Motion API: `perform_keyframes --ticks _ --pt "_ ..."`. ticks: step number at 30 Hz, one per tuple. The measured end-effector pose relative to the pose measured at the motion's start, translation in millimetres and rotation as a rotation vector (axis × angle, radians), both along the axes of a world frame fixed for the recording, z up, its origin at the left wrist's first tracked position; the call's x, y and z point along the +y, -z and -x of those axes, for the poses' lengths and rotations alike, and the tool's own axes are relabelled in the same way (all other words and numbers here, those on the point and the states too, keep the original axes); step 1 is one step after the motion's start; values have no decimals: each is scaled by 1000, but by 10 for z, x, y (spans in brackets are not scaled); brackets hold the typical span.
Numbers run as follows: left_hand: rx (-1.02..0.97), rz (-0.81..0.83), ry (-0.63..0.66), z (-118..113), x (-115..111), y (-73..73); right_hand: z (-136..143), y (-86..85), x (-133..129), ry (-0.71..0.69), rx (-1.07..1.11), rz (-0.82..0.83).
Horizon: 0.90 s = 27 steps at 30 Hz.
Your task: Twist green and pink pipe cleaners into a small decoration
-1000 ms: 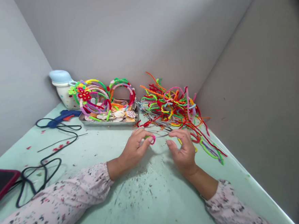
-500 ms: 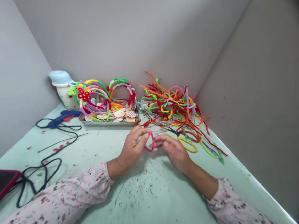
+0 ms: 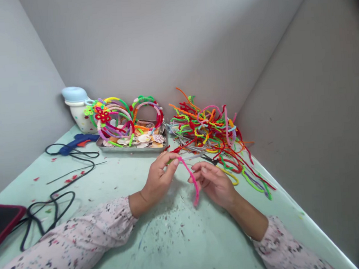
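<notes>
A bright pink pipe cleaner (image 3: 187,169) is pinched at its upper end between the thumb and fingers of my left hand (image 3: 159,175). A bit of green shows at that pinch, too small to make out. From there the pink strand slants down to the right, its tip hanging free. My right hand (image 3: 216,185) is beside the strand, fingers apart and slightly curled; its fingertips come close to the strand, and I cannot tell whether they touch it. Just behind that hand lie scissors (image 3: 230,175) with red and yellow handles, partly hidden.
A tangled heap of pipe cleaners (image 3: 209,124) lies at the back right. A metal tray (image 3: 128,149) holds shells and wrapped headbands (image 3: 146,100). On the left are a blue glue gun (image 3: 78,141), a black cord (image 3: 56,196), a lidded cup (image 3: 81,112) and a dark red-rimmed device (image 3: 5,222).
The pink pipe cleaner was bent in a loop between both hands; now it hangs as a loose, nearly straight strand from my left hand. My right hand has drawn back to the right.
</notes>
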State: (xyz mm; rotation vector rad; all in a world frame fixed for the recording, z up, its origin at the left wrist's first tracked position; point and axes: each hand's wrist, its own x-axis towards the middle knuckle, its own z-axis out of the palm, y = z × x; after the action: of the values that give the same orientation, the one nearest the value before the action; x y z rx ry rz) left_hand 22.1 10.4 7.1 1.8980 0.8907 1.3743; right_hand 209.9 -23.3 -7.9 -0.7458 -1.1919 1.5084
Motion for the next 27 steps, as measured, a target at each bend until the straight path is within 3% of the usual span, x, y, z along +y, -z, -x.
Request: perform_keyframes --ticks 5,8,10,12,15,22,27 --pt "-30 38 15 -1 -8 -11 2 59 -28 338 -414 -309" --pt "-19 34 37 7 -23 -44 3 40 -17 660 -727 -704" --pt "4 19 64 12 -34 -67 -9 -15 1 804 -835 -964" --pt "37 -8 87 14 -44 -85 -23 -86 19 835 -917 -1122" --pt "82 -50 101 14 -55 -96 -26 -164 37 815 -993 -1193" --pt "135 -61 132 4 -95 -94 41 -151 42 745 -990 -1190" --pt "100 -52 112 3 -164 -153 77 -238 -16 699 -924 -1191"
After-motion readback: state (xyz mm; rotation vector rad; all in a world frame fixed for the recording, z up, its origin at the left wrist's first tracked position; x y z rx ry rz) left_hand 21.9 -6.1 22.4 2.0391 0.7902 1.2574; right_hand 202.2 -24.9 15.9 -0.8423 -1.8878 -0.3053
